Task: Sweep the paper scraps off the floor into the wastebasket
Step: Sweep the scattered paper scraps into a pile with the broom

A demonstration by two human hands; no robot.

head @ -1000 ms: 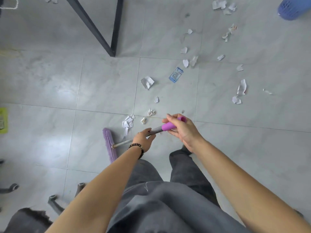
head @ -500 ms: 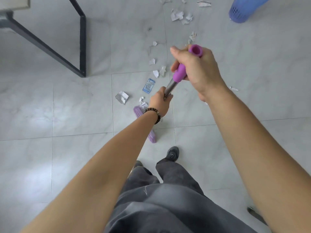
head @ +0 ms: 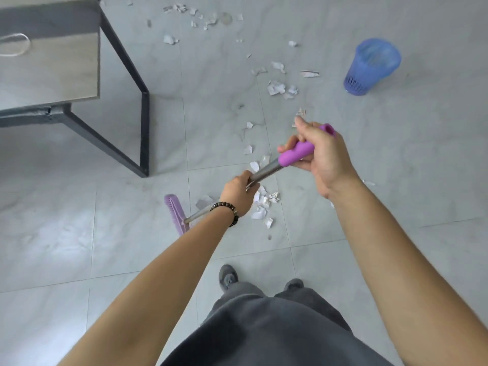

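The left hand [head: 239, 192] grips the broom [head: 266, 171] low on its steel shaft. The right hand [head: 322, 157] is curled round the purple grip at the top. The head [head: 176, 214] rests on the floor [head: 396, 207], left of a pile of scraps [head: 262, 204] that lies just past the left hand. Loose ones trail far and right toward the wastebasket [head: 372, 67], which stands upright at the far right, well apart from the pile. Bare tile lies open between pile and wastebasket, and across the near left. The table [head: 52, 62] fills the far left, and its dark leg [head: 144, 133] meets the floor near the head.

Half a second ago the head sat under the left hand; now it is out to the left. The right hand has dropped, so the shaft lies flatter. The wastebasket, then cut by the far edge, shows whole.
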